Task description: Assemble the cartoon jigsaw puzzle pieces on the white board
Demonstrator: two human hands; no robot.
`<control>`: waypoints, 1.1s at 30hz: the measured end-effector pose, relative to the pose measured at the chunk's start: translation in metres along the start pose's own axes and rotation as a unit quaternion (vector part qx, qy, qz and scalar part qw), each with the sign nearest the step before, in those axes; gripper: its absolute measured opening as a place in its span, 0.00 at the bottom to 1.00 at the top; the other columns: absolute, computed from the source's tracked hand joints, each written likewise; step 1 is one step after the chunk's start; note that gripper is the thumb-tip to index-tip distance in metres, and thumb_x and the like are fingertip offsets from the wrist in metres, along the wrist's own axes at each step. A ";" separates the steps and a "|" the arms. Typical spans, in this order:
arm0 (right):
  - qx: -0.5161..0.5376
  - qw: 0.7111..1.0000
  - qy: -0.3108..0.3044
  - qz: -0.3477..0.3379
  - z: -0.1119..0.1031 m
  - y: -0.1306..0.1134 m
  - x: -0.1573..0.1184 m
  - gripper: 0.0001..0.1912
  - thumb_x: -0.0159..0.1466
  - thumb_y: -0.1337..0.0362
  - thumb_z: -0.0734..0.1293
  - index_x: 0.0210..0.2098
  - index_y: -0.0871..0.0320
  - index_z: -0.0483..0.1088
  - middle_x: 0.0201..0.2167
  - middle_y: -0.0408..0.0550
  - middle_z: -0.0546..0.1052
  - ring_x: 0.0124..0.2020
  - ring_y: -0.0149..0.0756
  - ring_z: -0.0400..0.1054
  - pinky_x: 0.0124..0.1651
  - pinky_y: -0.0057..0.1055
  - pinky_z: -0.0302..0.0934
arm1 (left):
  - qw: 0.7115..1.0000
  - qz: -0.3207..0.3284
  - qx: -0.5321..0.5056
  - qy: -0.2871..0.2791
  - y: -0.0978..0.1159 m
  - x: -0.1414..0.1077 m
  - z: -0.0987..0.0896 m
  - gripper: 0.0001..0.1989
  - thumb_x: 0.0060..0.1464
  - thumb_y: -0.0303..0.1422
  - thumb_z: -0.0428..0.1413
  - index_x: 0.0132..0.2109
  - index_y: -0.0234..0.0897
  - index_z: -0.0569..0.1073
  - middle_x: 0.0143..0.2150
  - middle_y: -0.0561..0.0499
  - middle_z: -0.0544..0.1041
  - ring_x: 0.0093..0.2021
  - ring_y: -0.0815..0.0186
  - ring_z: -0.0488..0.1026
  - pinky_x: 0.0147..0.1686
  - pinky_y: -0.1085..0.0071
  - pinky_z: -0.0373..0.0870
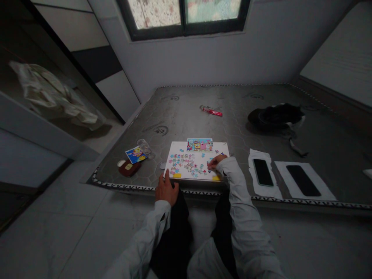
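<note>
Pale sleeves (247, 205) nearest | right hand (211, 166) pinched, apparently on puzzle piece (208, 166) (too small to confirm) | loose pieces (190, 166) on crosswise white board (174, 146), mostly left of those fingertips | left hand (167, 190) loosely spread, near-left corner

No lettering could be read; the round logo (159, 130) printed on the grey mattress (186, 126), at ten o'clock from the white board (176, 146), was illegible.

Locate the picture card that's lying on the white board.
In the head view, the picture card lies along the far edge of the white board, near its middle, beyond most puzzle pieces and left of the right hand.
</note>
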State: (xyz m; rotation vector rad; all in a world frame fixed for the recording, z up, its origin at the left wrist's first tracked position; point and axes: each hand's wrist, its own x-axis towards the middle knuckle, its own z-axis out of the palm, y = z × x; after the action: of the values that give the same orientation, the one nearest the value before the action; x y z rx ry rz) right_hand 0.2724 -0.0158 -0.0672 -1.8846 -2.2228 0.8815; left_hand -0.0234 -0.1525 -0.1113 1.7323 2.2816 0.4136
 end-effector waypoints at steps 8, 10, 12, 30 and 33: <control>-0.026 0.999 -0.038 -0.001 0.001 -0.002 0.002 0.06 0.57 0.64 0.81 0.33 0.45 0.87 0.35 0.36 0.87 0.40 0.34 0.81 0.45 0.23 0.70 | 1.000 -0.001 -0.002 -0.005 0.004 -0.001 -0.004 0.38 0.67 0.36 0.54 0.80 0.34 0.58 0.76 0.29 0.64 0.68 0.43 0.73 0.65 0.48 0.73; -0.029 0.999 -0.038 -0.004 0.001 -0.003 0.003 0.06 0.57 0.64 0.81 0.33 0.44 0.87 0.35 0.35 0.87 0.41 0.33 0.81 0.45 0.23 0.69 | 1.000 0.000 0.001 -0.005 0.003 -0.001 -0.004 0.38 0.67 0.36 0.54 0.80 0.33 0.58 0.76 0.28 0.63 0.68 0.43 0.74 0.65 0.49 0.73; -0.032 0.999 -0.037 -0.002 0.001 -0.003 0.004 0.06 0.57 0.65 0.81 0.32 0.44 0.87 0.34 0.35 0.87 0.41 0.34 0.81 0.45 0.23 0.69 | 1.000 0.000 0.005 -0.005 0.003 -0.001 -0.003 0.38 0.67 0.37 0.54 0.80 0.34 0.58 0.76 0.28 0.63 0.67 0.43 0.75 0.65 0.49 0.74; 0.007 0.999 0.003 0.049 0.010 -0.004 -0.003 0.09 0.56 0.64 0.81 0.36 0.49 0.84 0.30 0.36 0.85 0.34 0.31 0.78 0.40 0.24 0.68 | 1.000 -0.009 0.003 -0.013 0.004 -0.002 -0.004 0.38 0.68 0.38 0.54 0.80 0.35 0.57 0.77 0.30 0.62 0.68 0.43 0.74 0.64 0.49 0.74; 0.011 0.998 0.012 0.061 0.009 -0.005 -0.003 0.12 0.54 0.63 0.83 0.37 0.51 0.83 0.29 0.36 0.82 0.31 0.28 0.75 0.37 0.23 0.65 | 1.000 -0.015 0.007 -0.025 0.004 -0.002 -0.005 0.38 0.68 0.38 0.53 0.81 0.34 0.56 0.78 0.30 0.61 0.68 0.43 0.74 0.65 0.48 0.73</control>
State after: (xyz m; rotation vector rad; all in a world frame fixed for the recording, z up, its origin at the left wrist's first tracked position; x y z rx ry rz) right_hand 0.2646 -0.0226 -0.0712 -2.0293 -2.0953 0.8918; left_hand -0.0207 -0.1533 -0.1052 1.6931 2.2778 0.3472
